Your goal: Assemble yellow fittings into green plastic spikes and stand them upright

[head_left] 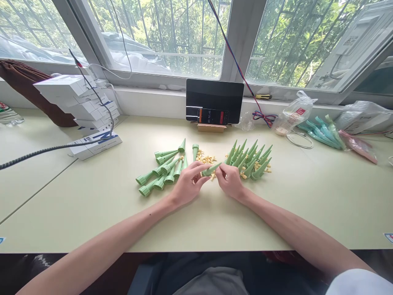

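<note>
Between thumb and fingers, my left hand (188, 183) grips a green plastic watering spike (211, 169), its pointed end tilted up to the right. Close to that tip, my right hand (230, 181) is closed in a pinch; whatever its fingers hold is hidden. Small yellow plastic pieces (208, 159) lie heaped just behind both hands. To the left, several green spikes (170, 178) lie with their hollow ends toward me. Beyond my left hand, a single spike (195, 151) stands with its wide end up. On the right, several spikes with yellow pieces on them (260, 170) are grouped, tips pointing up.
A phone (213, 116) showing a timer leans against a black screen (215, 96) at the back. White boxes (95, 143) and a dark cable (46, 150) occupy the left. Plastic bags (294, 112) and turquoise packets (325, 133) lie at the back right.
</note>
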Demonstrator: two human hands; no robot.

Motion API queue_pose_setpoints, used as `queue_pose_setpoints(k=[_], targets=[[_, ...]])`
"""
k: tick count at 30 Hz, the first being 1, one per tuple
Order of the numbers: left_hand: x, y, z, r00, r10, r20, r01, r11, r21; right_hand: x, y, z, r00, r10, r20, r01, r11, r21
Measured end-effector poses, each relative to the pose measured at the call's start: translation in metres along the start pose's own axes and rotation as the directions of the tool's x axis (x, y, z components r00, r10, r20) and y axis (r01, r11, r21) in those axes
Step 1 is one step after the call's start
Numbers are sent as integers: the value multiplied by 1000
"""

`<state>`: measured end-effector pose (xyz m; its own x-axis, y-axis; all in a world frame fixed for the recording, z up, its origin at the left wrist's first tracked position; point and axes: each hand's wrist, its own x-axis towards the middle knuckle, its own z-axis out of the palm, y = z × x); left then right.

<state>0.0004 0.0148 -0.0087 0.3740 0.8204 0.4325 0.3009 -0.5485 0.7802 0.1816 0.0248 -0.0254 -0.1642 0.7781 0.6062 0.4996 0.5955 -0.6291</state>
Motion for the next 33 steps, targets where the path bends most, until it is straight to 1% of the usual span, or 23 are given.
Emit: queue_pose_setpoints(k=[3,6,9,11,16,20,26,29,33], targets=[[1,4,0,1000,-28,-6,28,1000,-2,0,0,0,1000,8,11,-8,1000,12],[1,7,0,994,-105,-19,103,992,-72,0,-2,0,1000,21,19,-21,1000,10],[3,9,-1,973,-228,-31,220,962,-164,0,-5,-1,997,64,35,-65,997,37],[4,10,-2,958,-286,-31,273,937,-218,0,-6,-1,995,86,50,-88,995,48],[6,15,-5,920,-391,-18,366,875,-316,0,-3,0,997,44,67,-44,999,9],[7,18,-6,916,-399,-37,361,862,-355,-1,1,1,997,6,77,-5,1000,-15],[7,18,-5,913,-406,-38,364,853,-373,-1,2,1,997,-9,79,10,1000,-12],[6,17,-5,916,-402,-12,369,853,-370,0,3,1,995,-13,103,12,1000,17],[5,17,-6,934,-357,30,343,866,-365,-1,4,1,991,-10,134,4,999,44]])
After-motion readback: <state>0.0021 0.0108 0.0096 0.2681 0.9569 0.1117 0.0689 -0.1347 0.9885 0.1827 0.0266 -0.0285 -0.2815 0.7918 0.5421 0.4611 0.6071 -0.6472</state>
